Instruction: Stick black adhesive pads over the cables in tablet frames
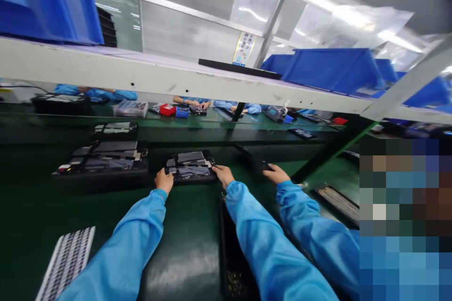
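Observation:
My left hand (164, 181) grips the near left corner of a black tray (192, 179) with its fingers closed round the edge. On the opposite side, my right hand (224, 176) pinches the tray's right edge. Flat electronic assemblies (190, 158), grey and black with silver parts, lie in this tray. Left of it sits a larger dark stack (113, 162) topped with similar assemblies. Under my right forearm, a long black tray (235, 263) holds small brass-coloured pieces at its near end.
A co-worker's hand (277, 174) holds a dark flat tray (252, 157) close on my right. A white patterned tray (67, 261) lies at lower left. The white shelf beam (158, 72) crosses above, bearing blue bins (332, 70). A slanted post (335, 148) stands to the right.

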{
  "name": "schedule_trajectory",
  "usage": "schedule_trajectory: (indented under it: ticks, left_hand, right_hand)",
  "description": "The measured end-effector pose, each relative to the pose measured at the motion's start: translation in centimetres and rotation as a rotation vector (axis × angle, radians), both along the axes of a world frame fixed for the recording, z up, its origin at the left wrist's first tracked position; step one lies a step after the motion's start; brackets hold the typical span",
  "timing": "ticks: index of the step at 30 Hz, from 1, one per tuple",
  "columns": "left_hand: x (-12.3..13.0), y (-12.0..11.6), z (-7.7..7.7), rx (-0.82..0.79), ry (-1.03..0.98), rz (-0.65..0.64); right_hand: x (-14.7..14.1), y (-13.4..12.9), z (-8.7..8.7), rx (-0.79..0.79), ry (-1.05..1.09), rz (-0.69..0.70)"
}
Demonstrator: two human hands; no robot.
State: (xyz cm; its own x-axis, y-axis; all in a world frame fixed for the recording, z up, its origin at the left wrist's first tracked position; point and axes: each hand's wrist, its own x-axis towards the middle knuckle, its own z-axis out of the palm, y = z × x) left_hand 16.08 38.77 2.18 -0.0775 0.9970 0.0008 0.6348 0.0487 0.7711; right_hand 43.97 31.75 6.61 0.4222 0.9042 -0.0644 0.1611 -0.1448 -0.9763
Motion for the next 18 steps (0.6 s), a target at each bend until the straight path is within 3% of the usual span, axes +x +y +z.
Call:
schedule_trajectory:
  ticks: [3, 6, 8, 11, 13, 15, 18]
  left_hand:
    - [-3.5, -5.2, 2.4, 0.083, 0.006, 0.005]
    - [-8.8, -13.0, 4.8, 0.17, -0.003, -0.037]
    - [-12.6, -19.0, 5.3, 0.21, -0.013, -0.056]
    - [-17.3, -27.0, 3.9, 0.271, -0.012, -0.04]
    - [-19.1, -30.5, 1.9, 0.247, 0.011, -0.017]
    - [-20.1, -32.5, -0.2, 0.176, 0.031, -0.023]
    - [-20.5, -33.6, -2.5, 0.118, 0.032, -0.075]
  right_hand:
    - [-4.0, -2.9, -0.4, -0.018, -0.046, 0.094]
    - [-7.1, -10.0, -1.4, 0.002, -0.081, 0.187]
    - [-9.2, -15.5, -2.7, 0.024, -0.092, 0.223]
    - [-13.0, -21.9, -5.5, 0.033, -0.105, 0.239]
    - [-15.3, -24.1, -7.4, 0.033, -0.116, 0.237]
    - [-16.9, -24.9, -8.8, 0.034, -0.131, 0.226]
    - [-17.3, -25.2, -9.6, 0.031, -0.149, 0.247]
